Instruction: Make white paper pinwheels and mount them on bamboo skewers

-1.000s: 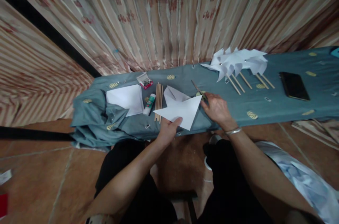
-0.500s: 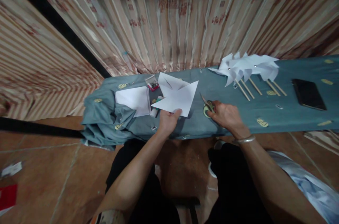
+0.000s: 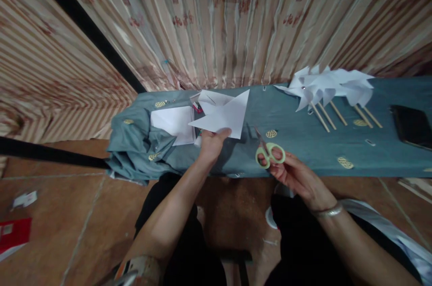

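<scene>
Paper (image 3: 227, 117), white, matte, w/ pointed flaps, is above blue-grn cloth (image 3: 307, 142); our L hand (image 3: 212, 144) pinches its lower edge; our R hand (image 3: 297, 175) holds scissors (image 3: 269, 152), grn loop handles, metal blades.

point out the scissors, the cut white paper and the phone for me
Scissors (image 3: 268, 155): head view, where the green handle loops meet.
Cut white paper (image 3: 225, 116): head view, the middle of the sheet.
Phone (image 3: 412, 125): head view, the middle of its dark face.
</scene>
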Tool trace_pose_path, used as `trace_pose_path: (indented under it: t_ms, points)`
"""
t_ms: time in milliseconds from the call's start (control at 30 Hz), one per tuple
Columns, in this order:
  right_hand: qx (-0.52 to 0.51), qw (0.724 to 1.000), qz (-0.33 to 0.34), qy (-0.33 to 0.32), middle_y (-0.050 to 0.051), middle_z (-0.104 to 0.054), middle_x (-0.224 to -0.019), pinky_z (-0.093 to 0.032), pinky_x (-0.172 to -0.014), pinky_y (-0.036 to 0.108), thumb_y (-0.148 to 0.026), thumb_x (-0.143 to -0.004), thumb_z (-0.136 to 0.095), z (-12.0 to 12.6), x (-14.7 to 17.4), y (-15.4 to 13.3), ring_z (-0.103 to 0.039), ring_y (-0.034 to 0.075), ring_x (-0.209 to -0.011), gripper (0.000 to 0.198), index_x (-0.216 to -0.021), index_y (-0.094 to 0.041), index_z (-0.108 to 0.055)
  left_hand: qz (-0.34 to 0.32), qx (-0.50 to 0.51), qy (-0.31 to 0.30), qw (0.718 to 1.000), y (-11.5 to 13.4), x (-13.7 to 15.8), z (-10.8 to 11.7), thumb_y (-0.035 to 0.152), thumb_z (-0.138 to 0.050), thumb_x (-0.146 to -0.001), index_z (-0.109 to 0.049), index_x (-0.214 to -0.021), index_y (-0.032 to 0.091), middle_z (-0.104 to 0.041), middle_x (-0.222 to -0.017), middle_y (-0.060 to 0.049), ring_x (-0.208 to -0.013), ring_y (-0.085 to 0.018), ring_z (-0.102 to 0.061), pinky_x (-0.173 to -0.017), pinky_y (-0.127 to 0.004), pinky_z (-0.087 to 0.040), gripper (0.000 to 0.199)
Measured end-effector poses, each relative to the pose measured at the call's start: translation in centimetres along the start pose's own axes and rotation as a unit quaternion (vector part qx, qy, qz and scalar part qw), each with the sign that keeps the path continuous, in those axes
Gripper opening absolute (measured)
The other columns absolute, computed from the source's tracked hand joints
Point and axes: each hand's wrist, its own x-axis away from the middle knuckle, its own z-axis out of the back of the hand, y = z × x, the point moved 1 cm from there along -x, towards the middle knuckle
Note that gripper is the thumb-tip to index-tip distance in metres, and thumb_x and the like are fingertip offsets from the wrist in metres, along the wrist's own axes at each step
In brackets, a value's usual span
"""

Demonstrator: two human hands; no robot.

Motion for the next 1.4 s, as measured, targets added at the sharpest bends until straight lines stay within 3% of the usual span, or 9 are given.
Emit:
trace_pose_path:
  t_ms: [100,233,367,500,700,1167,1400]
  points:
    - [-0.011,0.999,-0.028,-0.033,0.002,-0.071,-0.074,-0.046,-0.046,0.009,-0.029,-0.060,-0.085,-0.1,0.7,0.8,-0.059,0.007,-0.058,0.026,-0.081,-0.019,-0.074,-0.001,-0.004,0.000,1.000,0.2,0.0,0.0,0.021,-0.076,-0.052,-0.067,-0.077,0.016,-0.073,-0.080,-0.003,-0.075,-0.019,-0.065,-0.080,-0.032,-0.051,0.027]
    - [0.019,0.998,-0.043,-0.032,0.004,-0.073,-0.079,-0.039,-0.039,0.010,-0.028,-0.062,-0.084,0.0,1.2,1.1,-0.057,0.007,-0.055,0.035,-0.096,-0.022,-0.075,0.004,-0.001,-0.001,1.000,0.5,0.0,0.0,0.021,-0.076,-0.053,-0.067,-0.079,0.015,-0.072,-0.078,-0.003,-0.073,-0.018,-0.064,-0.079,-0.032,-0.050,0.028]
    - [0.050,0.999,-0.008,-0.003,0.003,-0.072,-0.079,-0.047,-0.049,0.016,-0.034,-0.062,-0.086,0.2,1.3,1.1,-0.061,0.009,-0.060,0.035,-0.094,-0.024,-0.076,0.009,0.010,0.001,1.000,0.4,-0.2,0.0,0.021,-0.078,-0.051,-0.067,-0.078,0.015,-0.072,-0.077,-0.003,-0.073,-0.018,-0.064,-0.078,-0.032,-0.050,0.029]
    - [0.128,0.991,0.035,-0.001,0.005,-0.073,-0.080,-0.045,-0.050,0.020,-0.046,-0.062,-0.085,0.4,1.3,1.4,-0.061,0.012,-0.063,0.043,-0.097,-0.024,-0.076,0.020,0.048,-0.002,0.999,0.3,-0.3,0.1,0.022,-0.079,-0.048,-0.067,-0.079,0.015,-0.071,-0.078,-0.003,-0.073,-0.018,-0.064,-0.078,-0.033,-0.051,0.034]
    - [0.224,0.974,0.025,-0.027,0.006,-0.073,-0.085,-0.047,-0.056,0.023,-0.053,-0.063,-0.082,0.2,1.0,2.1,-0.061,0.014,-0.069,0.056,-0.110,-0.023,-0.073,0.045,0.055,-0.018,0.997,0.4,0.7,-0.3,0.022,-0.079,-0.048,-0.067,-0.082,0.015,-0.070,-0.075,-0.002,-0.074,-0.018,-0.064,-0.079,-0.034,-0.050,0.036]
    - [0.262,0.964,0.030,-0.025,0.007,-0.072,-0.082,-0.052,-0.063,0.028,-0.055,-0.067,-0.078,-0.2,0.5,2.2,-0.061,0.015,-0.067,0.058,-0.112,-0.018,-0.072,0.045,0.000,-0.042,0.998,-0.2,2.0,-0.8,0.021,-0.076,-0.054,-0.066,-0.080,0.016,-0.072,-0.083,-0.005,-0.083,-0.022,-0.065,-0.088,-0.038,-0.049,0.028]
    - [0.255,0.966,0.029,-0.018,0.006,-0.072,-0.081,-0.051,-0.061,0.028,-0.051,-0.067,-0.079,-0.2,0.4,2.1,-0.060,0.015,-0.066,0.053,-0.110,-0.019,-0.073,0.036,0.009,-0.046,0.998,-0.3,2.2,-0.9,0.020,-0.076,-0.055,-0.066,-0.093,0.016,-0.070,-0.079,-0.004,-0.091,-0.024,-0.065,-0.092,-0.040,-0.048,0.040]
